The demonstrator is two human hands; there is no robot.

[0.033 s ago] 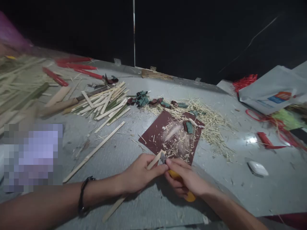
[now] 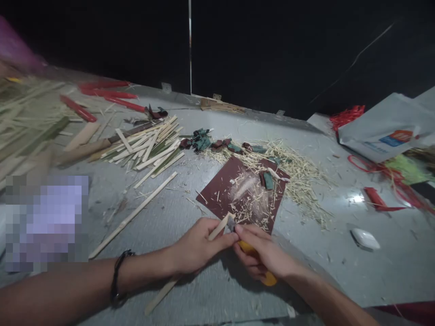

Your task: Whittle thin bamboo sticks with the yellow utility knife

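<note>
My left hand (image 2: pixel 199 244) is closed around a pale bamboo strip (image 2: pixel 219 227), whose lower end (image 2: pixel 159 296) slants out beneath my wrist. In my right hand (image 2: pixel 260 251) is a yellow-handled utility knife (image 2: pixel 270 278); its grey blade (image 2: pixel 231 223) rests at the strip's upper tip. My left thumb reaches across close to the blade. Just beyond both hands lies a dark red sheet of sandpaper (image 2: pixel 212 192) strewn with shavings. A second, longer strip (image 2: pixel 136 215) lies to the left of my hands.
Cut strips (image 2: pixel 149 147) are heaped behind on the left, near red sticks (image 2: pixel 115 95). Thin shavings (image 2: pixel 306 181) and crumpled green and brown scraps (image 2: pixel 200 141) lie past the sandpaper. On the right are a white plastic bag (image 2: pixel 380 131), red ribbon (image 2: pixel 375 199) and a small white object (image 2: pixel 365 238).
</note>
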